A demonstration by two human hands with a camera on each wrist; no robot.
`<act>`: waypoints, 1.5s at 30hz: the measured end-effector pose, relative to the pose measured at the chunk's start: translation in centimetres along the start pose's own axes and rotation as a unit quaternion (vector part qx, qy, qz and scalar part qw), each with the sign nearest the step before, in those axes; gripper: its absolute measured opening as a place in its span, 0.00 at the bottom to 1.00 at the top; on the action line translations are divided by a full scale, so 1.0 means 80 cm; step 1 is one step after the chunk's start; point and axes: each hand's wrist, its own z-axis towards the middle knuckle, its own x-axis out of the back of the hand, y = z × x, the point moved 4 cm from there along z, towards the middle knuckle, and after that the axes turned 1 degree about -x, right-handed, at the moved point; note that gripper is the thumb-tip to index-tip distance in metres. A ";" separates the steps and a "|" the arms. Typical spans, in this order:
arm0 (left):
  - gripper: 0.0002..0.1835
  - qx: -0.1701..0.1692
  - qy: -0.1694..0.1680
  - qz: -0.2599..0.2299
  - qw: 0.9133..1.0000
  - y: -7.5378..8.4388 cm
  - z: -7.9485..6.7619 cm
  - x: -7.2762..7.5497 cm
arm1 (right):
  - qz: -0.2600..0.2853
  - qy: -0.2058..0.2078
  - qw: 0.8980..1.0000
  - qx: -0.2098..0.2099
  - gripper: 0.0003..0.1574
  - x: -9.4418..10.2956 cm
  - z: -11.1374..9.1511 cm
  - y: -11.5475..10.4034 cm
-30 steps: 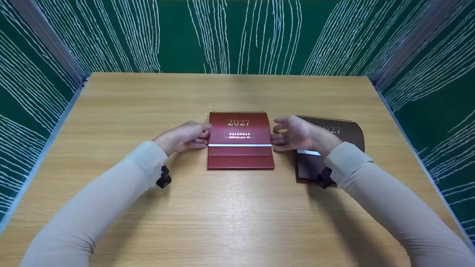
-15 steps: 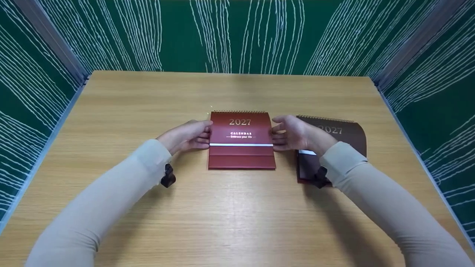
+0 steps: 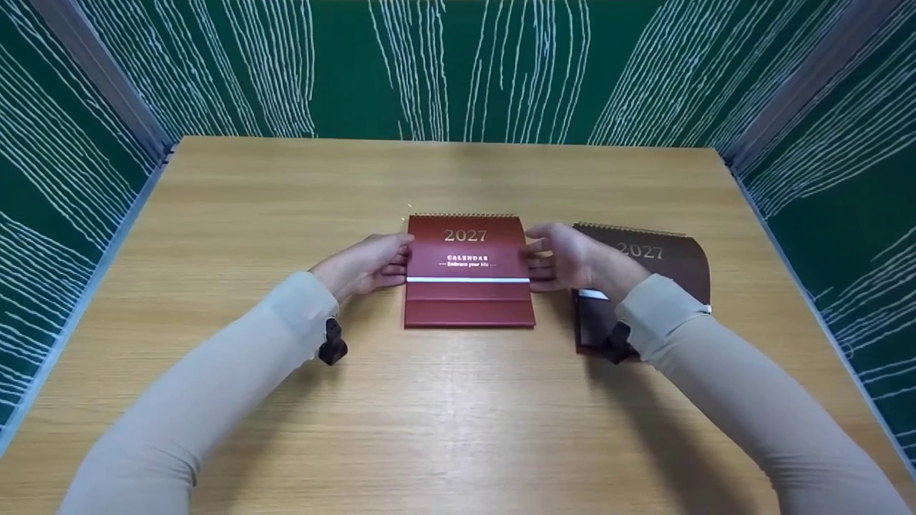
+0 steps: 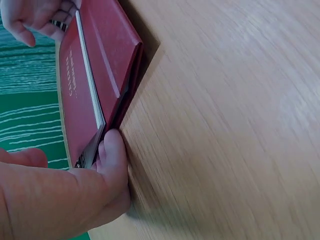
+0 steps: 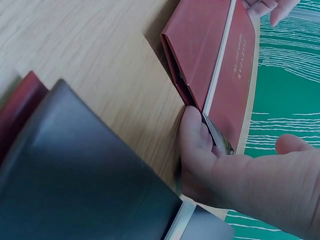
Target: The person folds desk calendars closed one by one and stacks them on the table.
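Observation:
A red desk calendar [image 3: 469, 300] marked 2027 stands mid-table, its spiral binding along the far edge and a white band across its front. At its left side is my left hand [image 3: 365, 265], fingers against the edge. My right hand [image 3: 576, 257] has its fingertips right at the opposite side. Both wrist views show the fingers lightly bent beside the page ends, with the left thumb [image 4: 32, 157] and the right thumb [image 5: 292, 144] raised off the cover. Partly hidden by my right hand and sleeve is a dark brown 2027 calendar [image 3: 673, 261], set slightly askew.
The wooden table [image 3: 444, 415] carries both calendars. Green panels [image 3: 358, 71] with white wavy lines enclose its back and sides. A dark wrist device [image 3: 333, 343] hangs below my left cuff; the right one overlaps the brown calendar.
My right fingers have come in closer to the red calendar's side. My left hand keeps its place at the other edge. The head view has shifted slightly.

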 end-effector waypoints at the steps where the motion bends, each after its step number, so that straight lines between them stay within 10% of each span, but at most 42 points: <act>1: 0.30 -0.001 0.003 -0.002 1.000 0.000 0.000 -0.001 | 0.000 0.000 1.000 0.001 0.41 0.000 0.000 0.000; 10: 0.09 -0.030 0.041 -0.011 0.999 -0.001 -0.005 -0.003 | 0.005 -0.005 1.000 0.010 0.31 -0.001 0.002 0.002; 17: 0.27 -0.063 0.042 0.004 0.997 -0.002 -0.001 -0.008 | 0.014 0.009 0.999 0.042 0.11 -0.001 0.002 0.003; 27: 0.24 -0.147 0.092 0.051 0.984 0.002 0.002 -0.016 | -0.025 0.056 0.992 0.114 0.38 -0.002 0.006 0.002; 45: 0.27 -0.202 0.139 0.052 0.968 0.005 0.007 -0.009 | -0.057 0.106 0.966 0.230 0.37 -0.007 0.006 -0.008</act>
